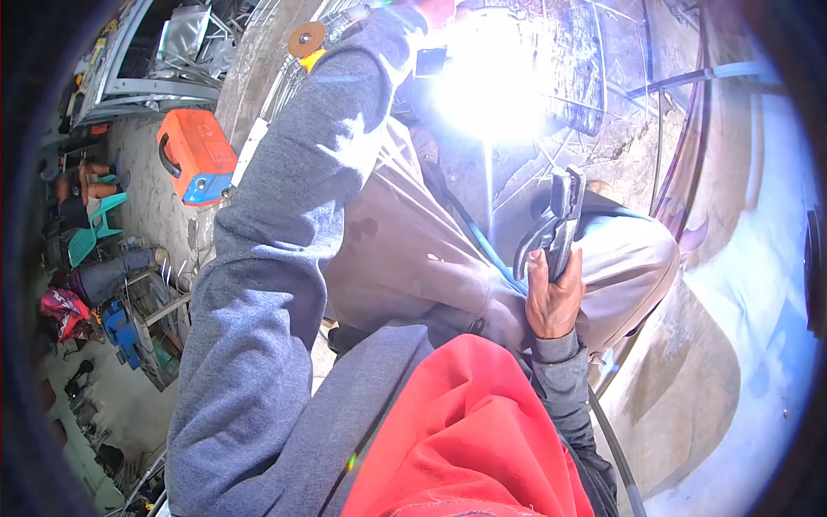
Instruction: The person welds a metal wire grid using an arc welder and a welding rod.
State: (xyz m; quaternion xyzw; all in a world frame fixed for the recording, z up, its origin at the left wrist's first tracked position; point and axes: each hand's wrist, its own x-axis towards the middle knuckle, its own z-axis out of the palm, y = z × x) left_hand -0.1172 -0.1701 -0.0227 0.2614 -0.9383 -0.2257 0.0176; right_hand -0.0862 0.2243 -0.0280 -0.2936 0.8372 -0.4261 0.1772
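My right hand point(556, 297) is closed around a black welding electrode holder point(562, 211), its jaws pointing up and away from me. Any rod in it is lost in the glare. A blinding white arc light point(500, 77) burns ahead of it, washing out the metal around it. My left hand point(438, 10) reaches to the top edge beside this glare; its fingers are cut off and overexposed. Close below that hand a small dark block point(431, 62) shows. A blue cable point(487, 246) runs across my lap near the holder.
An orange and blue welding machine point(198, 155) stands left of my arm. Near my sleeve lies a tool with a brown disc point(307, 39). Metal frames point(151, 86) fill the upper left. A green chair point(96, 226) and other people point(121, 274) appear further left. A red cloth point(474, 431) hangs before me.
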